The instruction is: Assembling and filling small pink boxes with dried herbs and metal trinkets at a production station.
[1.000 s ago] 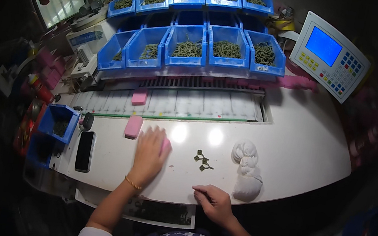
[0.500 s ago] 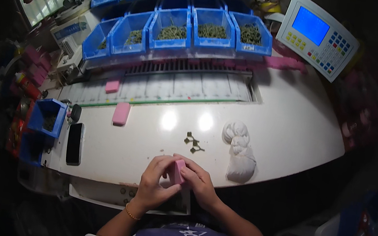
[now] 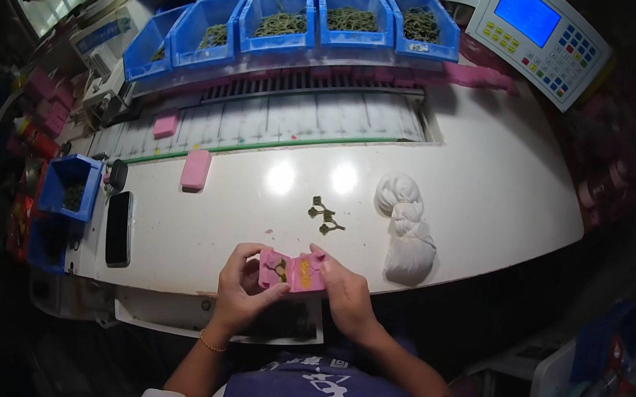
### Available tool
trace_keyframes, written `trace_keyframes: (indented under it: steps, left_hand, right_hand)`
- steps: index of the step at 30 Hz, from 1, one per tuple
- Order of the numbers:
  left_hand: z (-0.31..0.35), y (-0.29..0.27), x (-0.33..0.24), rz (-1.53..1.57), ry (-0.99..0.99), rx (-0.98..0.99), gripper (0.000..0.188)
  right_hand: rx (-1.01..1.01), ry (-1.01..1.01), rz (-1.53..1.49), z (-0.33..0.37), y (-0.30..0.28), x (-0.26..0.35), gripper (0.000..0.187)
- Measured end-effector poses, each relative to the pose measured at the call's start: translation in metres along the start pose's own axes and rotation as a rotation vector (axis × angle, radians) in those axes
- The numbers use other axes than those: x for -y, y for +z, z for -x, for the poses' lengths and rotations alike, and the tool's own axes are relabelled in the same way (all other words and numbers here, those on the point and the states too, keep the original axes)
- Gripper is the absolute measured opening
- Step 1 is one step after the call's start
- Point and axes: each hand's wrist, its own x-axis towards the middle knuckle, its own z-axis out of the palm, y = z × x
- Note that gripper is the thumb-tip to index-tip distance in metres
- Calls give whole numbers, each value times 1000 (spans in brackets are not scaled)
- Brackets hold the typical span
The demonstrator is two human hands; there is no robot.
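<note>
Over the table's near edge, a small pink block mould is spread into two halves. My left hand (image 3: 237,298) grips the left half (image 3: 265,272), its thumb across the front; a small dark green branched piece (image 3: 279,270) lies in that half. The right half (image 3: 316,281) carries yellowish marks on its inner face and is held in the fingers of my right hand (image 3: 348,296). The halves stand side by side in a shallow V; whether they are joined is unclear. Just beyond them, green branched pieces (image 3: 323,215) lie on the white tabletop (image 3: 248,217).
A knotted white cloth bundle (image 3: 410,251) lies to the right. Pink blocks (image 3: 195,170) and a phone (image 3: 119,229) are at left, near a blue bin (image 3: 74,183). Behind stand blue bins (image 3: 279,24) of green pieces and a keypad panel (image 3: 543,36). Below my hands is a drawer (image 3: 150,313).
The pink mould was closed between both hands; now it is opened, showing its inner faces. My right hand has shifted slightly right, and the whole view has tilted down a little.
</note>
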Motion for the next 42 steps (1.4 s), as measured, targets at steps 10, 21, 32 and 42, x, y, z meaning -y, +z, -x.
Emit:
trace_keyframes:
  steps: [10, 21, 32, 42]
  left_hand:
    - [3, -29, -27, -251, -1, 3, 36]
    - [-22, -2, -33, 121, -183, 155, 36]
    - [-29, 9, -19, 22, -147, 187, 43]
    - [-19, 6, -24, -8, -72, 95, 35]
  right_hand:
    - [-68, -100, 313, -4, -3, 13, 45]
    - [84, -141, 265, -9, -12, 24, 34]
    - [-76, -332, 417, -12, 0, 9, 17]
    - [4, -99, 394, -16, 1, 15, 17]
